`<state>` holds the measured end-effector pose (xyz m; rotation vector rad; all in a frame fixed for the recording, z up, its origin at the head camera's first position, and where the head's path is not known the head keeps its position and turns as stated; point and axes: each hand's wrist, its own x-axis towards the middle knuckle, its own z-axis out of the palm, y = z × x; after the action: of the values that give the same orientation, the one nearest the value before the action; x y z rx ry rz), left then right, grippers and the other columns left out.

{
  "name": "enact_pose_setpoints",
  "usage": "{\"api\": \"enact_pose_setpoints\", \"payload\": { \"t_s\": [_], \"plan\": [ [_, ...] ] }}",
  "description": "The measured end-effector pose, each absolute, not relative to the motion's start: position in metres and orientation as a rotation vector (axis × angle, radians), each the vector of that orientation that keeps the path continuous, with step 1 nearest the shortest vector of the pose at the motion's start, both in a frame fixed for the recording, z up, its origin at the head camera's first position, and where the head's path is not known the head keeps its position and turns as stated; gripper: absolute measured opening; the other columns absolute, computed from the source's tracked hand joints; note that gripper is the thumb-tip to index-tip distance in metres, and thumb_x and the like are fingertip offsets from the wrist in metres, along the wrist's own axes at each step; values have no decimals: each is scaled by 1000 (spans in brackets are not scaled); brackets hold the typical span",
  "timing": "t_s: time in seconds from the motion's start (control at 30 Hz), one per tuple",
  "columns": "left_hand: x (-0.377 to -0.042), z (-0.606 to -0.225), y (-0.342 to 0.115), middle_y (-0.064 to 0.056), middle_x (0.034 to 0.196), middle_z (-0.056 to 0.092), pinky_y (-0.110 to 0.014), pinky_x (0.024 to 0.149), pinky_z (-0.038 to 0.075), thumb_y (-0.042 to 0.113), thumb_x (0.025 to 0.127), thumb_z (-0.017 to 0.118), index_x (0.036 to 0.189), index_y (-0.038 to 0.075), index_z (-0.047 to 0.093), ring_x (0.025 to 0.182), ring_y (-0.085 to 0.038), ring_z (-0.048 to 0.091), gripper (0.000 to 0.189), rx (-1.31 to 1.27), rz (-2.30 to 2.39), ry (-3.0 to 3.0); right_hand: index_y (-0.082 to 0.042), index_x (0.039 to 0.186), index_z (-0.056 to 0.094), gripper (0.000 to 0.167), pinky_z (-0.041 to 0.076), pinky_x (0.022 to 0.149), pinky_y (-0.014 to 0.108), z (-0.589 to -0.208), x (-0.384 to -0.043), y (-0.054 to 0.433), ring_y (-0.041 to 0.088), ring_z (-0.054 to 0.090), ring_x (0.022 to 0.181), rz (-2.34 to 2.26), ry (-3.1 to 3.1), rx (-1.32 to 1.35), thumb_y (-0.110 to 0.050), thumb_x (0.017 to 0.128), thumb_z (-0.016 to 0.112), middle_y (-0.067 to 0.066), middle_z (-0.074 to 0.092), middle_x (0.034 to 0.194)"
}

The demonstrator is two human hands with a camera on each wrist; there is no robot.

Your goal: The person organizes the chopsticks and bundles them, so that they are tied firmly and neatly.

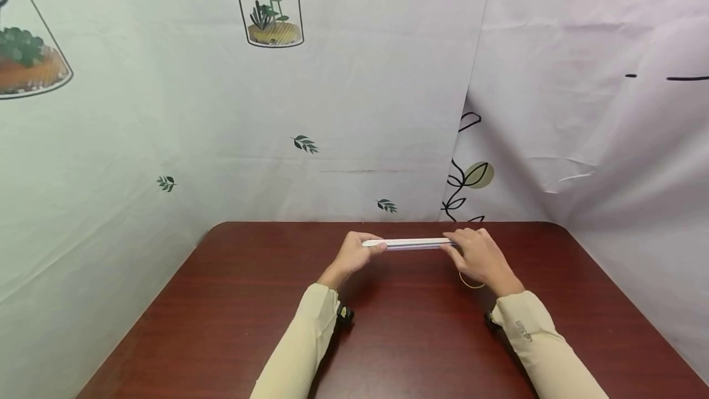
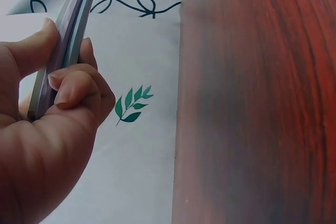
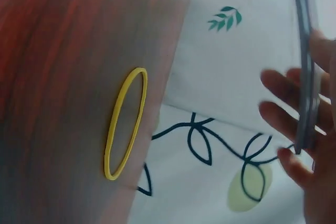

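A thin, flat, layered stack (image 1: 415, 244) with white and grey-blue edges is held level above the far part of the table, edge-on to the head view. My left hand (image 1: 353, 255) grips its left end. In the left wrist view the thumb lies on one face of the stack (image 2: 69, 30), with curled fingers against the other. At the opposite end, my right hand (image 1: 479, 257) holds the stack between thumb and fingers. A yellow rubber band (image 3: 114, 119) lies on the table below that hand, partly hidden by it in the head view.
The dark red-brown wooden table (image 1: 221, 325) has rounded far corners. White cloth (image 1: 376, 97) printed with leaves and plant jars hangs behind it and along both sides. Each wrist carries a small black device (image 1: 346, 314) by the pale sleeve cuff.
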<state>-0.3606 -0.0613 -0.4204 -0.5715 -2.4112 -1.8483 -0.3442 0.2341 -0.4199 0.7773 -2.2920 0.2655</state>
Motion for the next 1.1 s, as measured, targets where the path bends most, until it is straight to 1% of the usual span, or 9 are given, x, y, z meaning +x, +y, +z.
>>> {"api": "enact_pose_setpoints", "payload": {
  "t_s": [0.13, 0.27, 0.37, 0.47, 0.57, 0.7, 0.83, 0.93, 1.1],
  "plan": [
    [-358, -417, -62, 3, 51, 45, -22, 43, 29, 6, 88, 71, 100, -8, 73, 43, -7, 35, 19, -541, -1915, -2388, 0, 114, 69, 42, 42, 78, 50, -421, -343, 222, 32, 64, 89, 81, -2178, 733, -34, 93, 57, 13, 69, 97],
    [-357, -412, -60, 6, 50, 44, -22, 42, 28, 7, 89, 71, 100, -9, 73, 42, -6, 34, 20, -535, -1971, -2367, 2, 116, 66, 52, 41, 81, 52, -422, -342, 210, 34, 62, 94, 51, -2075, 712, -42, 98, 46, 17, 67, 103],
    [-356, -409, -58, 6, 51, 44, -22, 42, 28, 7, 88, 72, 99, -10, 72, 42, -6, 34, 21, -527, -2024, -2345, 3, 116, 64, 56, 42, 81, 54, -422, -342, 203, 37, 61, 95, 45, -2035, 693, -46, 98, 44, 18, 66, 106],
    [-356, -406, -57, 6, 53, 45, -21, 43, 28, 7, 88, 71, 99, -11, 72, 44, -6, 34, 21, -515, -2084, -2326, 2, 116, 63, 59, 40, 82, 56, -421, -342, 200, 39, 59, 95, 30, -2024, 674, -50, 95, 46, 19, 65, 106],
    [-354, -403, -57, 6, 54, 45, -22, 43, 27, 5, 88, 70, 100, -12, 71, 44, -5, 33, 21, -516, -2129, -2314, 2, 115, 63, 62, 40, 80, 55, -420, -342, 200, 39, 57, 90, 10, -2016, 657, -53, 93, 47, 19, 64, 102],
    [-353, -401, -55, 6, 54, 46, -21, 43, 27, 3, 89, 69, 102, -15, 70, 45, -6, 32, 22, -559, -2162, -2303, 1, 100, 63, 60, 41, 74, 52, -418, -341, 202, 38, 53, 78, -4, -1990, 632, -56, 97, 42, 17, 60, 87],
    [-353, -399, -54, 6, 58, 51, -21, 45, 28, 4, 88, 70, 102, -14, 70, 47, -6, 35, 23, -561, -2162, -2326, -2, 84, 55, 60, 41, 63, 48, -418, -341, 204, 36, 49, 68, 1, -1947, 626, -57, 101, 36, 15, 55, 75],
    [-352, -396, -53, 5, 62, 54, -22, 47, 31, 6, 88, 70, 102, -11, 71, 50, -6, 38, 22, -542, -2127, -2367, 0, 83, 55, 61, 38, 53, 45, -418, -343, 204, 36, 48, 61, -3, -1888, 628, -56, 100, 38, 15, 53, 72],
    [-348, -389, -51, 6, 59, 51, -22, 45, 29, 7, 89, 70, 101, -11, 72, 48, -6, 35, 22, -562, -2111, -2382, 1, 82, 54, 62, 32, 47, 44, -419, -346, 206, 35, 43, 55, -6, -1796, 621, -56, 100, 37, 15, 50, 69]
  ]
}}
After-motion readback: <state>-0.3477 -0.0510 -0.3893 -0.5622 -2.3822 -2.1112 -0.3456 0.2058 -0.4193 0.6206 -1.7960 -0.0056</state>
